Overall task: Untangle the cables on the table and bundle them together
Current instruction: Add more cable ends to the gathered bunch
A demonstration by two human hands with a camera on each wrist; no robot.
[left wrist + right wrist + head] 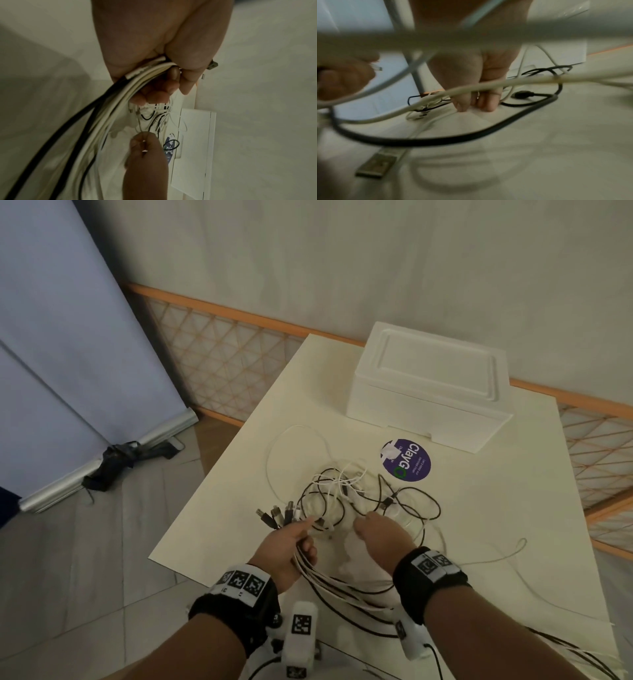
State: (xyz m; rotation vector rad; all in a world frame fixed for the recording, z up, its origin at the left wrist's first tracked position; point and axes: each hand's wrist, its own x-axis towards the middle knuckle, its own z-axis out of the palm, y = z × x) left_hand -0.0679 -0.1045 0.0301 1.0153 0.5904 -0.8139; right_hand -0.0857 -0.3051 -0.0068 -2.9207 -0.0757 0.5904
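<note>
A tangle of black and white cables (359, 494) lies in the middle of the white table (239, 474). My left hand (301, 537) grips a bundle of several cables (120, 94). Their plugs (277, 515) stick out past the fingers, and the strands trail back toward my body. To the right, my right hand (363, 523) reaches down into the near edge of the tangle. In the left wrist view its fingertips (137, 140) pinch a thin cable that leads up into the tangle. In the right wrist view the right hand's fingertips (462, 108) point down at the table, with blurred cables crossing in front.
A white foam box (428, 385) stands at the back of the table. A round purple sticker (406, 460) lies just in front of it. Loose cable loops (507, 553) spread toward the right edge. The table's left edge drops to a tiled floor (102, 542).
</note>
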